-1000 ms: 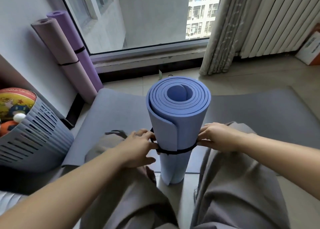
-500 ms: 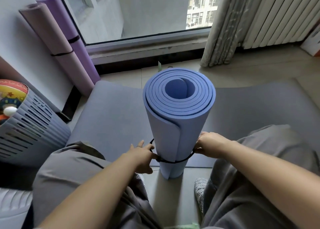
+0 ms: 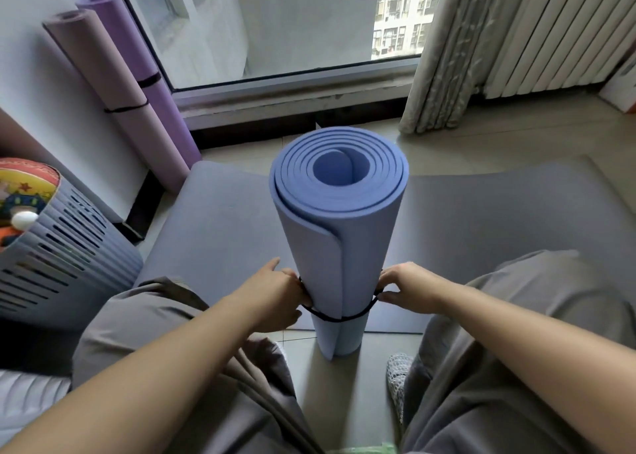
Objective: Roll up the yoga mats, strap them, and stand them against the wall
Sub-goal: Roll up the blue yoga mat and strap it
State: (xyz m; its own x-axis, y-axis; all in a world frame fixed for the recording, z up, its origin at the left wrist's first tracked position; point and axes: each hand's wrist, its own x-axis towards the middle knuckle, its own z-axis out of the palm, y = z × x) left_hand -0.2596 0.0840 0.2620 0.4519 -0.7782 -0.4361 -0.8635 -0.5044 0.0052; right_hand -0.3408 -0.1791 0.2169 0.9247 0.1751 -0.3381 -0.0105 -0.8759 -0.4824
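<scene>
A rolled blue yoga mat stands upright on the floor between my knees. A thin black strap loops around its lower part. My left hand pinches the strap at the roll's left side. On the right side, my right hand pinches the same strap. A grey mat lies flat on the floor behind the roll. Two rolled mats lean on the left wall, each with a black strap: a mauve mat and a purple mat.
A slatted grey basket holding balls stands at the left. The window sill runs along the back, with a curtain and a white radiator to its right. A box corner shows at far right.
My hands have slid the strap lower down the blue roll. The view has risen, so the roll looks taller and my knees sit lower in frame.
</scene>
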